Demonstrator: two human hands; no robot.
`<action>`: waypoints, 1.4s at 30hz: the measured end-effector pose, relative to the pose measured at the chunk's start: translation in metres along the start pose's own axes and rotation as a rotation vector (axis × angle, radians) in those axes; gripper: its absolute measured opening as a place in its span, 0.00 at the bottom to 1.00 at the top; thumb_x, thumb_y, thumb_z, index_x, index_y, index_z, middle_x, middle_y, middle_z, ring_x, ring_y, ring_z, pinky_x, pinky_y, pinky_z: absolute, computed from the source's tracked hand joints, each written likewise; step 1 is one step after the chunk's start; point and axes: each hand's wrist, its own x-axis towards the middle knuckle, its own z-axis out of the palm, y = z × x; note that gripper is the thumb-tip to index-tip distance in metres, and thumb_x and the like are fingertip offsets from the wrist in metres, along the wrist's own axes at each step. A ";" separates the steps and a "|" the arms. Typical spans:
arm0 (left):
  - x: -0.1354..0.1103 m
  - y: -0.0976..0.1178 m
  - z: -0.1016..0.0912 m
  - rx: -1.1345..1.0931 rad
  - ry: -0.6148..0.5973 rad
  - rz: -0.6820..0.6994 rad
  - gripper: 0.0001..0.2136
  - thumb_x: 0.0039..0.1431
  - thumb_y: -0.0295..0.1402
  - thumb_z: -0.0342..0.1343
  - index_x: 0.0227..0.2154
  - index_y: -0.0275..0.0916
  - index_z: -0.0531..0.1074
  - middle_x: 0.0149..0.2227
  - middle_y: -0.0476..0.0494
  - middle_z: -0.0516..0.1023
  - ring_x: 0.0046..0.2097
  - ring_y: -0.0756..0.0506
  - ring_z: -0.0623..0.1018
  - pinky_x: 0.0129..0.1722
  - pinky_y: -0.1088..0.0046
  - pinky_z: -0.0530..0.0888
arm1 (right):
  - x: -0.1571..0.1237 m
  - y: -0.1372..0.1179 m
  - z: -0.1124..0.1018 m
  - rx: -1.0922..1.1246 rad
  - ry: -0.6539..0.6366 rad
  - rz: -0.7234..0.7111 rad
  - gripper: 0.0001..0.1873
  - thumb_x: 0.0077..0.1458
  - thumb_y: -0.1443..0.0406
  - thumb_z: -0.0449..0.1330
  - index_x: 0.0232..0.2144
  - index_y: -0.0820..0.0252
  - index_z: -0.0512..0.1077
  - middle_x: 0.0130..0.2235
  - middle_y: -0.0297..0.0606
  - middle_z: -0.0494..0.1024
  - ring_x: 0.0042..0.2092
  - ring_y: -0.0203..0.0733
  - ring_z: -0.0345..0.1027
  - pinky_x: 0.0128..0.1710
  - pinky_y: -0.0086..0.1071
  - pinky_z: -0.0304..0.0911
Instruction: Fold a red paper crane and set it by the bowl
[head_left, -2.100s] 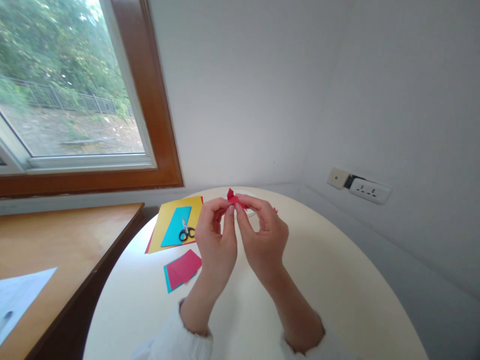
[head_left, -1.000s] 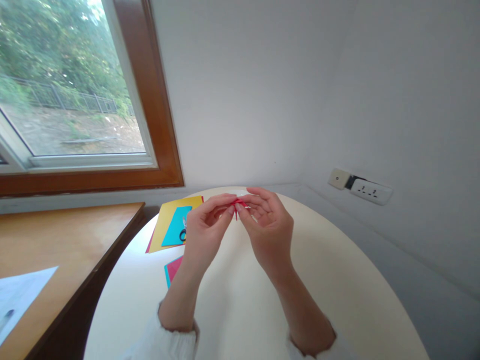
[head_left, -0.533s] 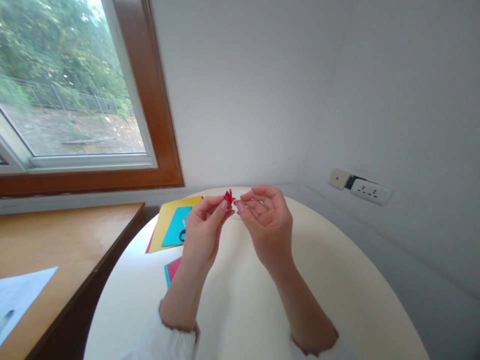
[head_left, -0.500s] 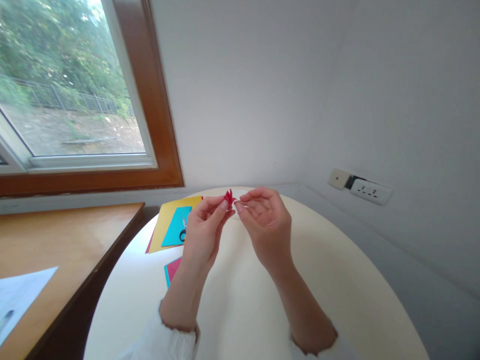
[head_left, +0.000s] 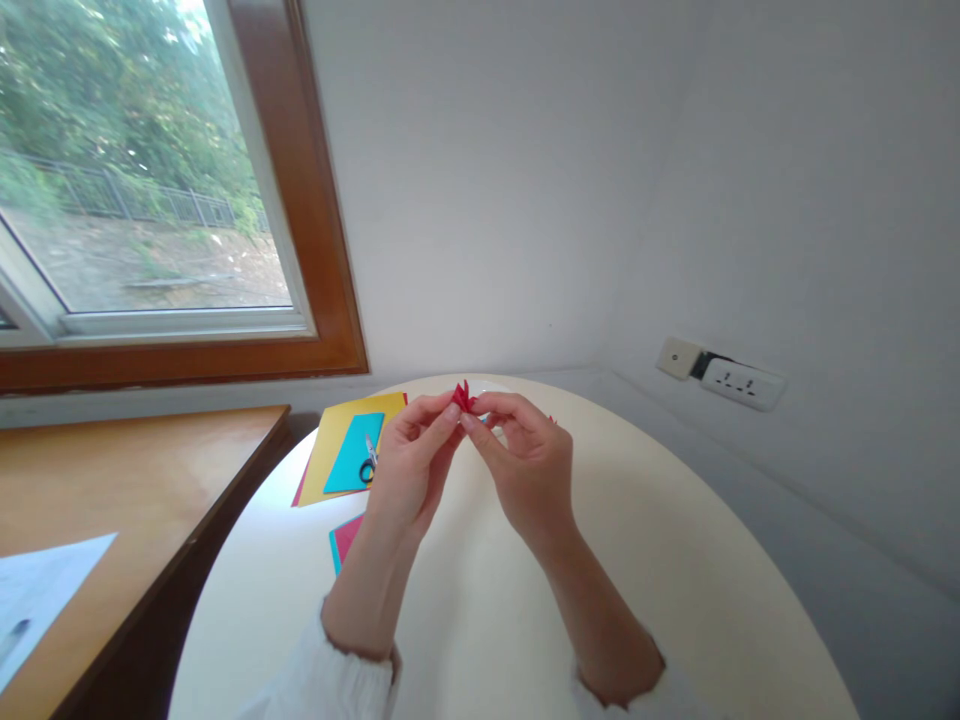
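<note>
Half a second ago the right hand had its fingers fanned just off the folded red paper; now its thumb and forefinger have come in against the paper's right side, its other fingers curled. The left hand keeps its narrow pinch on the other side. A red scrap, hidden then, shows beside the right knuckles.

A pale wall rises behind the round cream table, whose far edge runs close to it. The tabletop stretches from the right forearm to its curved right rim, giving that elbow room; on the left, a dark gap parts the rim from a wooden desk. Above the desk is a brown-framed window.

The red paper sits between the fingertips, raised over the far part of the table, points upward. Left of the left hand, a yellow sheet overlaps a red one, its corner near the left rim; on it lies blue paper, topped by scissors partly covered by the hand. Nearer, pink and blue cards slip behind the left forearm.

A white socket panel is on the right wall. Any marks on the desk's white sheet are too blurred to read.
</note>
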 end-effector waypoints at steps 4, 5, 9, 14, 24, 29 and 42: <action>0.001 -0.001 -0.002 -0.021 -0.015 -0.011 0.09 0.35 0.34 0.70 0.23 0.41 0.78 0.27 0.49 0.78 0.31 0.52 0.75 0.39 0.72 0.73 | -0.001 -0.003 0.002 0.079 0.038 0.046 0.03 0.47 0.68 0.62 0.27 0.58 0.72 0.29 0.33 0.77 0.33 0.36 0.70 0.36 0.33 0.67; 0.001 -0.002 -0.002 -0.024 -0.010 -0.011 0.10 0.34 0.34 0.70 0.23 0.41 0.77 0.27 0.49 0.78 0.31 0.51 0.75 0.39 0.71 0.73 | -0.001 -0.004 0.003 0.092 0.050 0.054 0.03 0.46 0.68 0.63 0.27 0.58 0.71 0.29 0.33 0.77 0.33 0.36 0.69 0.35 0.33 0.67; 0.002 -0.002 -0.003 -0.015 -0.004 -0.008 0.12 0.32 0.34 0.71 0.23 0.41 0.75 0.27 0.50 0.78 0.30 0.50 0.76 0.38 0.70 0.73 | -0.002 -0.006 0.005 0.124 0.075 0.066 0.05 0.45 0.68 0.64 0.28 0.58 0.71 0.29 0.33 0.76 0.32 0.36 0.70 0.35 0.33 0.68; 0.002 -0.002 -0.003 -0.021 -0.015 -0.012 0.16 0.33 0.34 0.71 0.27 0.42 0.73 0.26 0.51 0.77 0.29 0.50 0.76 0.37 0.71 0.73 | -0.003 -0.005 0.005 0.117 0.073 0.075 0.08 0.46 0.67 0.63 0.32 0.58 0.71 0.29 0.34 0.77 0.33 0.37 0.71 0.35 0.34 0.69; 0.001 -0.003 -0.002 -0.018 -0.013 0.015 0.10 0.34 0.34 0.70 0.22 0.39 0.76 0.26 0.49 0.78 0.31 0.51 0.76 0.38 0.72 0.73 | -0.003 -0.007 0.004 0.167 0.078 0.113 0.04 0.47 0.67 0.62 0.29 0.58 0.72 0.30 0.35 0.78 0.32 0.37 0.73 0.34 0.32 0.71; 0.000 -0.003 -0.001 -0.022 -0.030 0.036 0.10 0.36 0.35 0.70 0.20 0.39 0.74 0.25 0.50 0.77 0.30 0.51 0.75 0.37 0.72 0.73 | -0.002 -0.008 0.005 0.220 0.074 0.127 0.04 0.46 0.67 0.62 0.28 0.58 0.71 0.29 0.34 0.77 0.31 0.37 0.73 0.33 0.32 0.71; -0.002 0.010 -0.013 0.156 -0.151 0.096 0.11 0.43 0.30 0.67 0.33 0.41 0.78 0.30 0.49 0.79 0.34 0.53 0.76 0.38 0.81 0.73 | 0.002 -0.009 0.000 0.348 -0.063 0.112 0.09 0.45 0.71 0.63 0.32 0.55 0.74 0.31 0.32 0.77 0.35 0.35 0.71 0.35 0.30 0.70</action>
